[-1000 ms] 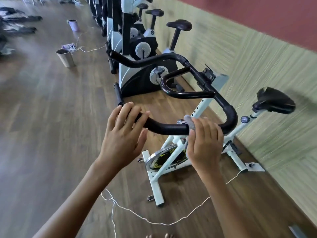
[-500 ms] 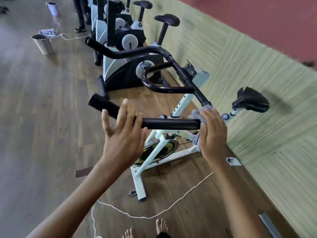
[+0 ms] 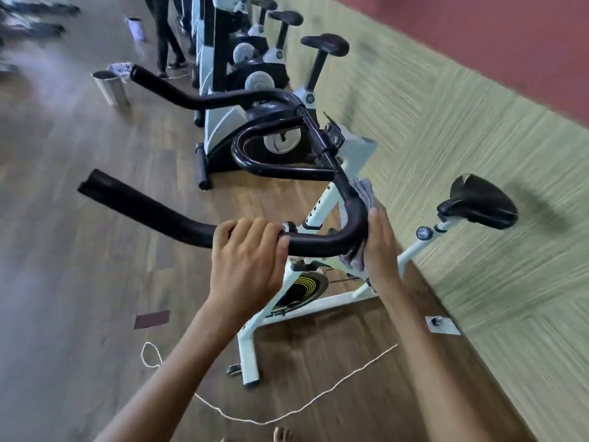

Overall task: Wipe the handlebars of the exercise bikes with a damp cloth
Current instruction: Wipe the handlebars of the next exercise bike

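The left hand (image 3: 247, 256) is wrapped around the near arm of the black handlebar (image 3: 153, 207) of the white spin bike (image 3: 251, 342), fingers curled over the top of the foam grip. That arm's long axis runs from the bend at the right out toward ten o'clock, its open end pointing up-left over the wooden floor (image 3: 63, 282). The right hand (image 3: 381, 247) presses a grey cloth (image 3: 363, 193) against the outside of the handlebar's bend, palm flat on the cloth, fingers pointing toward twelve o'clock; the cloth shows above and below the hand. From the bend the bar climbs toward eleven o'clock to the clamp, where a second arm and an inner loop branch off leftward. The black saddle (image 3: 478, 202) sits at three o'clock, near the green wall (image 3: 478, 122). A white cord (image 3: 287, 416) lies on the floor below the bike. Further bikes stand at twelve o'clock, with a steel bin (image 3: 110, 87) at eleven.
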`<state>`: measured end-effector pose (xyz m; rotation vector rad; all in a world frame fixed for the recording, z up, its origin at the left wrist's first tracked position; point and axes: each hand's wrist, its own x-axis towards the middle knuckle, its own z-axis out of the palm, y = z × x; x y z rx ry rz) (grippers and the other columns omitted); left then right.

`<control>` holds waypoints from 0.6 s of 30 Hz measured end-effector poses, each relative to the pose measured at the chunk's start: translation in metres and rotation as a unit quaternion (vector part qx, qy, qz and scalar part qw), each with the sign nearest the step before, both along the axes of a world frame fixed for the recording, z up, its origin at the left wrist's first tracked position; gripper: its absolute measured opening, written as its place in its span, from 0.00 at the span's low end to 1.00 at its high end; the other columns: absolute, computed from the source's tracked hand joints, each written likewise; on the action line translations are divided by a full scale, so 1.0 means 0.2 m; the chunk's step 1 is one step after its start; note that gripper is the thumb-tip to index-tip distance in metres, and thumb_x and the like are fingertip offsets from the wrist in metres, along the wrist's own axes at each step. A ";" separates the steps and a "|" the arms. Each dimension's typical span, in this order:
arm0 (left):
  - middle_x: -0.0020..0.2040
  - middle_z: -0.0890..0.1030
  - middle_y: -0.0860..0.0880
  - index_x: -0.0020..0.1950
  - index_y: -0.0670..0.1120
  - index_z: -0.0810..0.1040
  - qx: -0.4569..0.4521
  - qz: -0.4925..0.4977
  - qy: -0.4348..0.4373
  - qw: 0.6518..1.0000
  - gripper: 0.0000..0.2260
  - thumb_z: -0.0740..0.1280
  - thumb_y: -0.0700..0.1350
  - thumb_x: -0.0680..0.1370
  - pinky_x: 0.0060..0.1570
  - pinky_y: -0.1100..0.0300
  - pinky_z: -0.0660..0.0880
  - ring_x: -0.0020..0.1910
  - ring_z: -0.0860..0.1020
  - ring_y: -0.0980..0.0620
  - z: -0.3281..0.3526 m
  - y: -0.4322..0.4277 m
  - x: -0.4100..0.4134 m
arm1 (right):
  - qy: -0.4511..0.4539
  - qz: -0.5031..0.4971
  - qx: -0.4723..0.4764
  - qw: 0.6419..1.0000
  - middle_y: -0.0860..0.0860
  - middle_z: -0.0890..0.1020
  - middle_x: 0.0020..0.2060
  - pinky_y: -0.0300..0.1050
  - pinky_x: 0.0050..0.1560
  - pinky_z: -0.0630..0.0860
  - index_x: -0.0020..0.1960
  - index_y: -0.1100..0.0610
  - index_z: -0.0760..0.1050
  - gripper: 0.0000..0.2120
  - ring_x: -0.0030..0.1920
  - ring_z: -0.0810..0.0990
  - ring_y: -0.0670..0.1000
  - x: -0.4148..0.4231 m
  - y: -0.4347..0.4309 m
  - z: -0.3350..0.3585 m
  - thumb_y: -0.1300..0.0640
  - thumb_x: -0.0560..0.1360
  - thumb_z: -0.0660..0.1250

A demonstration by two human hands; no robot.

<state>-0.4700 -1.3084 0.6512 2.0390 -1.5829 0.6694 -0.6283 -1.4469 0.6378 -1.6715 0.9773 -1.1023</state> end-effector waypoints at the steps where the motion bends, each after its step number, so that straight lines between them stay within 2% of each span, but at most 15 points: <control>1: 0.40 0.77 0.51 0.47 0.47 0.77 -0.010 0.007 0.003 1.000 0.11 0.56 0.47 0.82 0.51 0.52 0.66 0.39 0.74 0.48 -0.01 -0.01 -0.01 | -0.038 -0.016 0.021 0.999 0.46 0.80 0.55 0.33 0.56 0.71 0.65 0.43 0.70 0.15 0.58 0.77 0.49 0.01 0.06 -0.02 0.50 0.84 0.49; 2: 0.40 0.77 0.51 0.46 0.47 0.77 -0.020 0.014 0.006 1.000 0.12 0.55 0.47 0.82 0.50 0.51 0.66 0.39 0.73 0.48 -0.01 -0.02 -0.01 | -0.068 -0.024 0.029 0.997 0.38 0.78 0.58 0.32 0.60 0.68 0.69 0.45 0.67 0.16 0.62 0.74 0.40 0.02 0.12 -0.04 0.54 0.85 0.49; 3: 0.40 0.76 0.51 0.46 0.47 0.77 -0.029 0.020 0.006 0.999 0.12 0.55 0.47 0.82 0.50 0.51 0.66 0.38 0.73 0.48 -0.01 -0.03 -0.02 | -0.084 -0.029 0.021 0.996 0.33 0.74 0.61 0.29 0.63 0.65 0.72 0.49 0.64 0.17 0.65 0.70 0.34 0.03 0.16 -0.05 0.57 0.85 0.48; 4: 0.39 0.76 0.51 0.45 0.47 0.77 -0.036 0.024 0.002 0.999 0.13 0.55 0.47 0.82 0.50 0.51 0.66 0.38 0.73 0.48 -0.02 -0.03 -0.02 | -0.093 -0.035 0.003 0.995 0.34 0.72 0.64 0.29 0.64 0.64 0.74 0.53 0.63 0.18 0.67 0.68 0.33 0.03 0.18 -0.06 0.59 0.85 0.49; 7: 0.39 0.77 0.51 0.45 0.47 0.77 -0.046 0.020 -0.015 0.999 0.13 0.54 0.46 0.82 0.49 0.51 0.66 0.37 0.73 0.47 -0.04 -0.03 -0.01 | -0.107 -0.075 -0.058 0.990 0.47 0.70 0.71 0.40 0.72 0.63 0.75 0.59 0.63 0.20 0.72 0.65 0.41 0.03 0.17 -0.08 0.61 0.84 0.50; 12: 0.40 0.78 0.51 0.45 0.46 0.78 -0.061 0.014 -0.019 0.998 0.14 0.54 0.46 0.82 0.49 0.51 0.66 0.37 0.74 0.47 -0.05 -0.04 0.00 | -0.030 -0.083 -0.230 0.969 0.60 0.68 0.71 0.53 0.73 0.64 0.72 0.64 0.64 0.19 0.74 0.65 0.53 0.04 0.15 -0.15 0.62 0.82 0.52; 15: 0.39 0.78 0.50 0.45 0.46 0.78 -0.066 0.013 -0.022 0.997 0.15 0.54 0.46 0.82 0.49 0.51 0.66 0.37 0.74 0.47 -0.05 -0.04 0.00 | 0.019 -0.039 -0.330 0.943 0.60 0.69 0.70 0.61 0.71 0.64 0.70 0.65 0.66 0.18 0.72 0.65 0.61 0.01 0.08 -0.17 0.64 0.81 0.52; 18: 0.39 0.78 0.50 0.45 0.46 0.78 -0.074 0.015 -0.023 0.997 0.15 0.54 0.46 0.82 0.49 0.51 0.67 0.36 0.74 0.47 -0.06 -0.04 0.00 | 0.060 0.014 -0.350 0.935 0.58 0.72 0.67 0.63 0.70 0.63 0.64 0.65 0.71 0.16 0.70 0.66 0.66 0.00 0.02 -0.11 0.63 0.80 0.52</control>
